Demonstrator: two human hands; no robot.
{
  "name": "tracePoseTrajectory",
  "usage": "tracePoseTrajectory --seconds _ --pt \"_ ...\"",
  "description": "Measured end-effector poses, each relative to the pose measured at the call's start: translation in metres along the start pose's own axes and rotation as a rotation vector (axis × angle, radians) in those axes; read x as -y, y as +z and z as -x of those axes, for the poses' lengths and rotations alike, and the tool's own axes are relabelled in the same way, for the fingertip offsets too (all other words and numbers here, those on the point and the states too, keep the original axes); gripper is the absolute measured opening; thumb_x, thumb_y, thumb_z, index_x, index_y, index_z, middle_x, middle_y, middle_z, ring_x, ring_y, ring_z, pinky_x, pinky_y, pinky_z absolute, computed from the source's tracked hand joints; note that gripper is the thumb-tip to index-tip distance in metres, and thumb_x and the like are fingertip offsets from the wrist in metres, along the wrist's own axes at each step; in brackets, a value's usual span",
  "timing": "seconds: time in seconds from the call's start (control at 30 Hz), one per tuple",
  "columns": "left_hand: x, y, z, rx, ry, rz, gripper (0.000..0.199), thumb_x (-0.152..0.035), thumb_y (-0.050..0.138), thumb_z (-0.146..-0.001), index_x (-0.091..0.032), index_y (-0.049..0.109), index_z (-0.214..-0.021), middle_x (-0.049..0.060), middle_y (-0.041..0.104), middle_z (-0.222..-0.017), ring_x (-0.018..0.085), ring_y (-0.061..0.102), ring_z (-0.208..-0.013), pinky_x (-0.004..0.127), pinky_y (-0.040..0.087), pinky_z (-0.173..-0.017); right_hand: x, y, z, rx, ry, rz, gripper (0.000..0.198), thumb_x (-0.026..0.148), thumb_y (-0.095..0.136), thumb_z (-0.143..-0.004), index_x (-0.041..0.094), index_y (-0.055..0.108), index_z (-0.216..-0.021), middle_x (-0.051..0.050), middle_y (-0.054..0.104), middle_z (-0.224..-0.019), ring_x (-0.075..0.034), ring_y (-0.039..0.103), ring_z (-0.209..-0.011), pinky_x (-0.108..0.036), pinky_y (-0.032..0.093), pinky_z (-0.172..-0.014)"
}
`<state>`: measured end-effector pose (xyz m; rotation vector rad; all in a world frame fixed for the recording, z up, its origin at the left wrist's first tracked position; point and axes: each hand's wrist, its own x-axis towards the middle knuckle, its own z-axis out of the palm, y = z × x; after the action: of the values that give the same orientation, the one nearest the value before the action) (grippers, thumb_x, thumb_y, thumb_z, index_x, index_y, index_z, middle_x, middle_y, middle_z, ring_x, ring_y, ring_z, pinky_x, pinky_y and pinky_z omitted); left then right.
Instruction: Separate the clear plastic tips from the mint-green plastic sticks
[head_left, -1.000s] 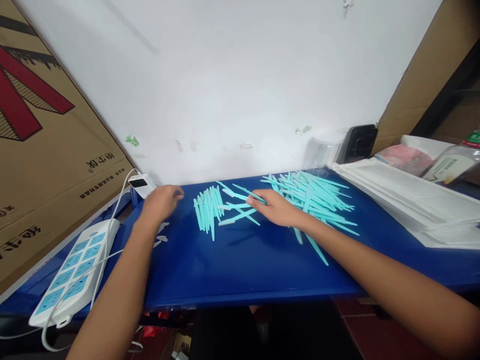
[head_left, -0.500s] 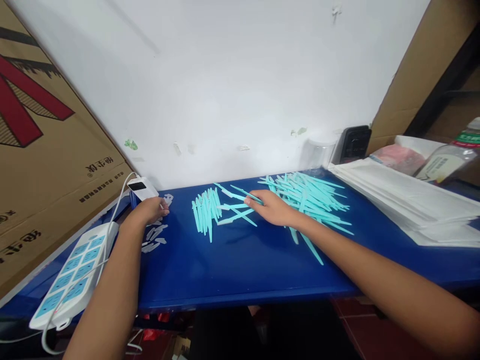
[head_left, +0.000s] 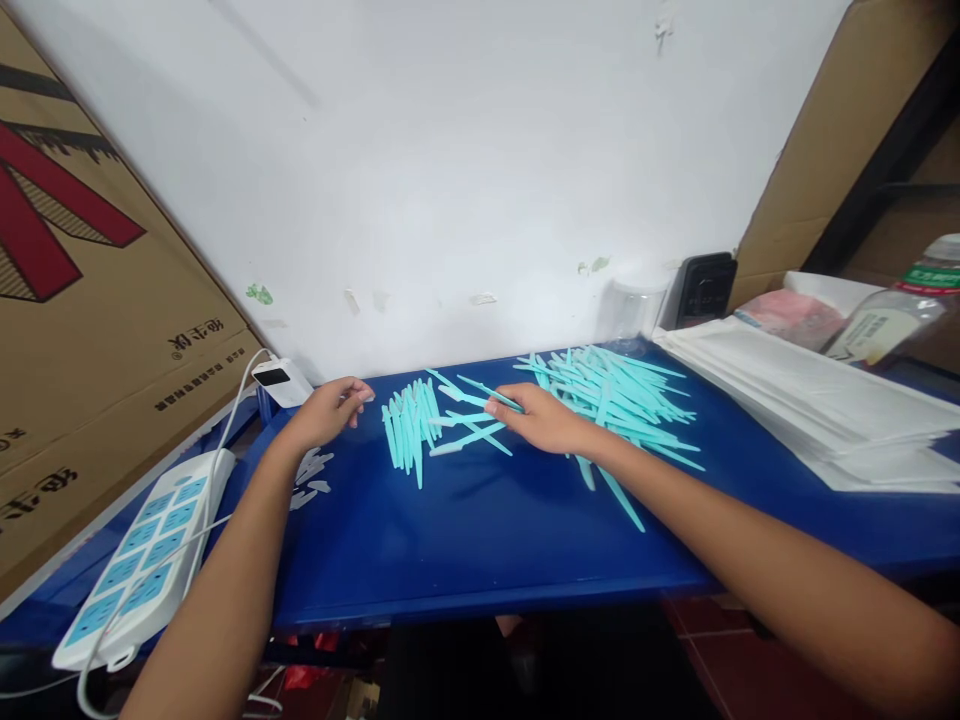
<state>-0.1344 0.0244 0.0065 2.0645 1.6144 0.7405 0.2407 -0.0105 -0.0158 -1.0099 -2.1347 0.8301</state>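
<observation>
My right hand [head_left: 544,415] is closed around the handle of a turquoise eyebrow razor [head_left: 480,385], whose thin end points left toward the wall. Below it lie a few loose razors [head_left: 480,435], some with whitish ends. My left hand [head_left: 330,410] is raised over the table's left part, thumb and fingers pinched on a small clear blade cap [head_left: 368,396]. Under that forearm several translucent caps [head_left: 309,492] lie scattered, partly hidden. Between my hands a row of razors [head_left: 409,430] sits side by side. A bigger razor pile [head_left: 630,395] spreads out beyond my right wrist.
The blue table [head_left: 465,545] meets a white wall. At left are a white power strip [head_left: 142,560], a white device with a dark screen [head_left: 281,380] and a large carton [head_left: 97,330]. White sheets [head_left: 817,400], a clear jar [head_left: 636,308] and a bottle [head_left: 892,310] stand at right.
My left hand has moved up and right, from the scattered caps toward the razor row, with a small cap between its fingertips. My right hand keeps its razor nearly still.
</observation>
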Motion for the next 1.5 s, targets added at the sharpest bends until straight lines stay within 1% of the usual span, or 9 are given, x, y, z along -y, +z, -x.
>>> tracePoseTrajectory --seconds 0.07,0.2,0.3,0.43,0.6,0.7,0.87,1.03,1.5 --pt "-0.018 0.008 0.002 0.037 0.04 0.114 0.05 -0.062 0.06 -0.089 -0.017 0.069 -0.109 0.004 0.066 -0.076 0.016 0.059 -0.06 0.028 0.048 -0.056 0.0 -0.001 0.001 0.032 0.015 -0.053 0.047 0.058 0.048 -0.1 0.021 0.038 -0.071 0.003 0.038 -0.069 -0.013 0.039 -0.064 -0.028 0.029 -0.061" --pt "-0.045 0.025 0.006 0.018 0.13 0.304 0.054 -0.057 0.069 -0.087 -0.016 0.069 -0.123 0.012 0.076 -0.102 0.017 0.065 -0.071 0.03 0.054 -0.064 -0.001 0.0 0.002 0.101 0.054 -0.176 0.049 0.064 0.053 -0.095 0.021 0.044 -0.074 0.003 0.043 -0.071 -0.014 0.045 -0.066 -0.028 0.037 -0.063" --pt "-0.054 0.036 0.009 0.0 0.148 0.344 0.052 -0.054 0.076 -0.084 -0.015 0.071 -0.118 0.013 0.079 -0.099 0.02 0.07 -0.077 0.032 0.055 -0.068 -0.003 0.002 0.003 0.162 0.067 -0.264 0.052 0.068 0.056 -0.092 0.021 0.044 -0.075 0.003 0.041 -0.073 -0.013 0.044 -0.066 -0.027 0.041 -0.064" --pt "-0.057 0.046 0.011 -0.046 0.157 0.368 0.041 -0.05 0.08 -0.082 -0.014 0.077 -0.102 0.013 0.079 -0.093 0.021 0.071 -0.078 0.03 0.054 -0.066 -0.003 0.003 0.004 0.208 0.053 -0.248 0.054 0.07 0.054 -0.093 0.02 0.044 -0.074 0.003 0.042 -0.07 -0.012 0.041 -0.062 -0.026 0.037 -0.06" --pt "-0.06 0.052 0.012 -0.11 0.156 0.477 0.037 -0.045 0.083 -0.08 -0.016 0.08 -0.102 0.011 0.08 -0.093 0.019 0.07 -0.076 0.027 0.054 -0.064 0.001 0.002 0.005 0.233 0.063 -0.197 0.056 0.072 0.05 -0.094 0.02 0.045 -0.073 0.003 0.044 -0.069 -0.011 0.039 -0.06 -0.026 0.033 -0.058" --pt "-0.062 0.054 0.013 -0.122 0.163 0.512 0.035 -0.042 0.085 -0.079 -0.017 0.082 -0.103 0.011 0.08 -0.096 0.019 0.071 -0.079 0.028 0.055 -0.068 0.004 0.001 0.006 0.242 0.071 -0.183 0.056 0.072 0.051 -0.093 0.02 0.044 -0.072 0.002 0.044 -0.069 -0.012 0.04 -0.06 -0.026 0.033 -0.058" --pt "-0.066 0.058 0.015 -0.107 0.176 0.54 0.033 -0.041 0.088 -0.075 -0.017 0.083 -0.098 0.011 0.081 -0.097 0.023 0.074 -0.084 0.032 0.059 -0.073 0.007 0.001 0.007 0.284 0.121 -0.25 0.055 0.071 0.057 -0.09 0.02 0.044 -0.074 0.003 0.042 -0.071 -0.012 0.041 -0.063 -0.026 0.036 -0.06" --pt "-0.069 0.062 0.018 -0.072 0.188 0.534 0.035 -0.041 0.088 -0.075 -0.016 0.082 -0.099 0.012 0.081 -0.1 0.029 0.076 -0.095 0.04 0.062 -0.086 0.006 0.003 0.008 0.334 0.164 -0.333 0.055 0.071 0.063 -0.087 0.021 0.043 -0.077 0.004 0.037 -0.073 -0.01 0.036 -0.062 -0.024 0.034 -0.058" --pt "-0.066 0.063 0.017 -0.091 0.181 0.47 0.036 -0.042 0.087 -0.076 -0.016 0.083 -0.099 0.012 0.081 -0.1 0.029 0.076 -0.093 0.038 0.061 -0.083 0.009 -0.001 0.009 0.371 0.18 -0.353 0.055 0.071 0.063 -0.087 0.021 0.041 -0.077 0.005 0.033 -0.072 -0.009 0.03 -0.059 -0.023 0.027 -0.052"
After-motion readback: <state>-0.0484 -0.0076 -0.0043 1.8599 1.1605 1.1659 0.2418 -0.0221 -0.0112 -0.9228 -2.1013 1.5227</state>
